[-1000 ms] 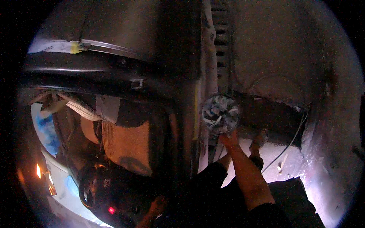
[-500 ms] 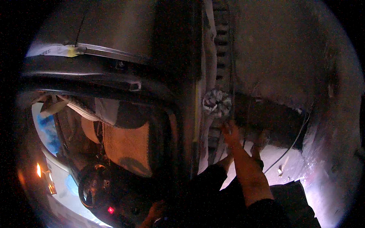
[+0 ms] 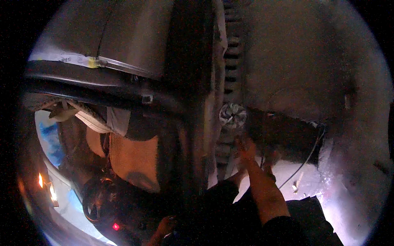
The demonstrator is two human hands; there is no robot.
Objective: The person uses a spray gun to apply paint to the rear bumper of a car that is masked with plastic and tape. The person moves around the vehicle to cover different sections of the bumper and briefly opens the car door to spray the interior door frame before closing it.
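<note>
My right hand (image 3: 245,150) reaches down at the middle right, its fingers stretched out, apparently with nothing in them. Just beyond the fingertips is a round silvery, fan-patterned disc (image 3: 232,115), lying in line with a slotted strip (image 3: 232,51) beside the car. I cannot tell whether the fingers touch that strip. Low in the picture, my left hand (image 3: 166,226) is near the dark lower edge of the car's opening. Its fingers are too dim to make out, and a small pale edge shows beside it.
At left, the car's interior shows an orange-brown seat (image 3: 134,158), a steering wheel (image 3: 95,205) and a red light (image 3: 116,226). My feet (image 3: 269,166) are beyond my right forearm. A thin cable (image 3: 302,166) curves over the pale, brightly lit floor (image 3: 287,170) at right.
The view has shifted slightly, so the disc and slotted strip appear a little lower and further left. My right hand stays just short of the disc, and my left hand remains low by the car.
</note>
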